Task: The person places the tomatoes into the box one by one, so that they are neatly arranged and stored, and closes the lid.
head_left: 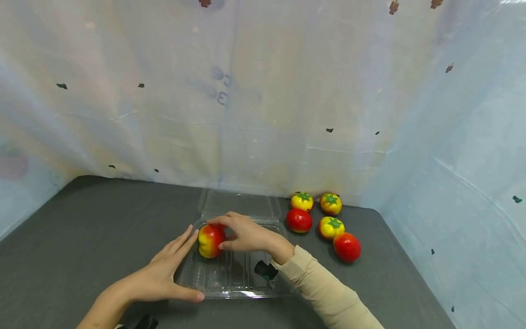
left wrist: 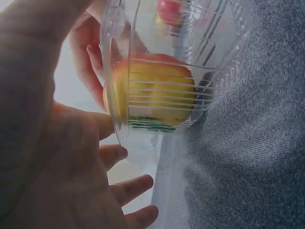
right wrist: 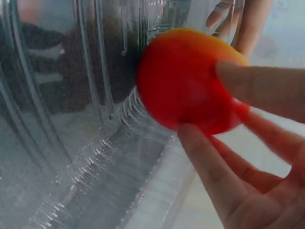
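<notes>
My right hand (head_left: 248, 235) grips a red-and-yellow tomato-like fruit (head_left: 208, 244) with thumb and fingers. The fruit sits at the left end of a clear plastic clamshell box (head_left: 234, 294), whose lid (head_left: 240, 203) lies back behind it. In the right wrist view, fingertips press the fruit's red side (right wrist: 181, 86). My left hand (head_left: 164, 276) is at the box's left edge, fingers straight and thumb spread along the front. Through the ribbed box wall, the left wrist view shows the fruit's yellow side (left wrist: 157, 90) and green leaves at its base (left wrist: 150, 125).
Several more fruits stand to the right of the box: red ones (head_left: 347, 247), (head_left: 299, 220) and yellow ones with green leaf tops (head_left: 302, 202), (head_left: 330, 204), (head_left: 330, 227). The dark grey table (head_left: 102, 228) meets a pale curtain (head_left: 263, 114) behind.
</notes>
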`<state>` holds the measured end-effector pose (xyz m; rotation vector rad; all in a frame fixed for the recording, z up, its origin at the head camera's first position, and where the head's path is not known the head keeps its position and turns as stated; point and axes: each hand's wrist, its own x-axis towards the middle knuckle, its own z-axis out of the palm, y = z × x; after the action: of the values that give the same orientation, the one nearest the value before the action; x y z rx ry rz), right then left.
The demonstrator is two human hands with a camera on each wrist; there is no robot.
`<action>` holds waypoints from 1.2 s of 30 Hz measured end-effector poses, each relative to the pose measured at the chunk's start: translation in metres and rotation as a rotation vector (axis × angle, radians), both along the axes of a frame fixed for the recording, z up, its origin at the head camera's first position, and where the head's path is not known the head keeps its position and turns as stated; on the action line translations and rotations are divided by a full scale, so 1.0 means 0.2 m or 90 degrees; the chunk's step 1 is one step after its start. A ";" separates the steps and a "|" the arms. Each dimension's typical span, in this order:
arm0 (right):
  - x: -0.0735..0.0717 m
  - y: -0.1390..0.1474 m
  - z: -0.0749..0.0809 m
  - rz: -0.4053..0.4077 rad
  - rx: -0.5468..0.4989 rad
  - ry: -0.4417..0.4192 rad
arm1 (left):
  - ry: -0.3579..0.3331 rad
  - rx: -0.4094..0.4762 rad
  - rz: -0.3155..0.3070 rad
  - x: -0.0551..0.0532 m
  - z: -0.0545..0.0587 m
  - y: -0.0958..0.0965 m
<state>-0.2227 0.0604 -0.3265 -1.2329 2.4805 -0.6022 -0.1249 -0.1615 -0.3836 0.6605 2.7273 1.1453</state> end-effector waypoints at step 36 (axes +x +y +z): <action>0.06 0.37 0.10 -0.046 -0.097 0.027 | -0.004 -0.013 0.002 -0.02 -0.02 0.00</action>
<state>-0.2116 0.1345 -0.3064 -1.2246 2.5645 -0.8055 -0.1285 -0.1621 -0.3879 0.6479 2.7316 1.1176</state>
